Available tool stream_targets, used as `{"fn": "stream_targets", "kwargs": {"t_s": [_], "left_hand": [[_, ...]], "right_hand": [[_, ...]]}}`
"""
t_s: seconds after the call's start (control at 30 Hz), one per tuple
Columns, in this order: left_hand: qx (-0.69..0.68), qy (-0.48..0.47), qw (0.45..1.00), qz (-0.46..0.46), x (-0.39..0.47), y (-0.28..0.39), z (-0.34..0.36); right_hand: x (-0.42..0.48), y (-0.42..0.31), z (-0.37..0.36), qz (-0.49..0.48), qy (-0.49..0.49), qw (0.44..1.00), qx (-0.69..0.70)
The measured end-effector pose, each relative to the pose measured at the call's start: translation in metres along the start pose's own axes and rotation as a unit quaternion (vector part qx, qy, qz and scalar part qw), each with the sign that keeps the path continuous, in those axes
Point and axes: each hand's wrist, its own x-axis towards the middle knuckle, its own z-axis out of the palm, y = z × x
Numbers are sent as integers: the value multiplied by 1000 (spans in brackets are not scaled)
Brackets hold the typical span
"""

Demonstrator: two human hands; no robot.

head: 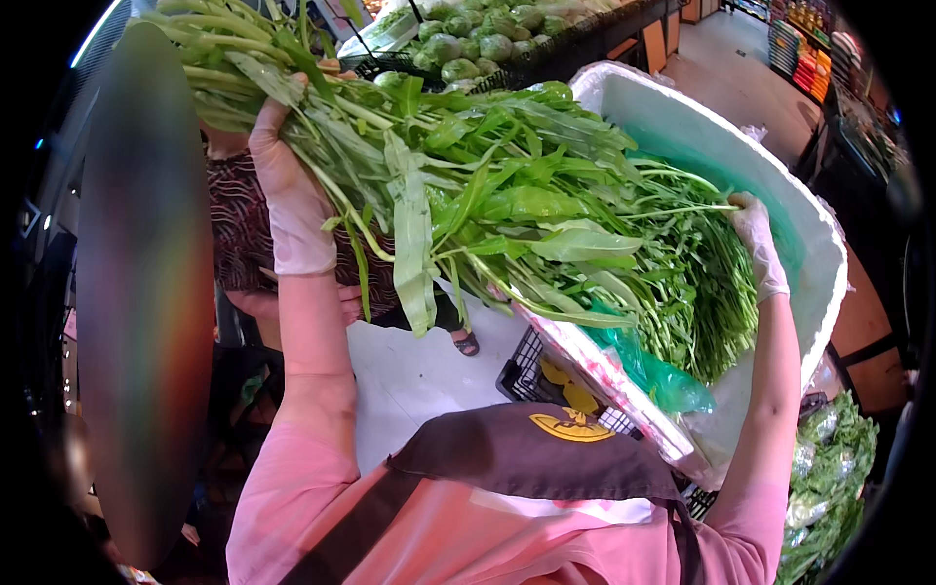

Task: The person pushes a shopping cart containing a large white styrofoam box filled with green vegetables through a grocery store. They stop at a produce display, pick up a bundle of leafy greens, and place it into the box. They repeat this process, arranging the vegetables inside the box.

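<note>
A large loose bunch of long-leaved greens (512, 197), looking like water spinach, stretches across the view. My left hand (289, 175), in a thin pale glove, is closed around its stems at the upper left, raised above the floor. Gloved as well, my right hand (752, 223) pinches a few stem ends at the right. Below it, more thin green stems (709, 300) are packed inside a white foam box (775, 164). A green plastic bag (669, 380) lines the box and spills over its near side. Leaves partly hide the fingers of my left hand.
Round cabbages (468, 47) fill a display at the back. Another person in a patterned top (238, 212) stands close behind my left arm. A black plastic crate (523, 365) is below the foam box. Wrapped leafy vegetables (826, 482) lie at the lower right.
</note>
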Motion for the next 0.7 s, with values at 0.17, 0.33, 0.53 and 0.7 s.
{"fn": "stream_targets", "kwargs": {"t_s": [0.17, 0.33, 0.53, 0.7], "left_hand": [[-75, -50, 995, -45, 22, -39, -9], [-159, -131, 977, -55, 29, -62, 37], [-87, -106, 990, -45, 45, -80, 39], [-114, -38, 991, -56, 48, -91, 45]], "right_hand": [[-43, -41, -33, 45, -101, 990, 86], [-96, -20, -42, 41, -187, 962, -196], [-123, -56, -60, -39, -54, 959, -276], [-156, -73, -87, -29, 18, 992, -120]]}}
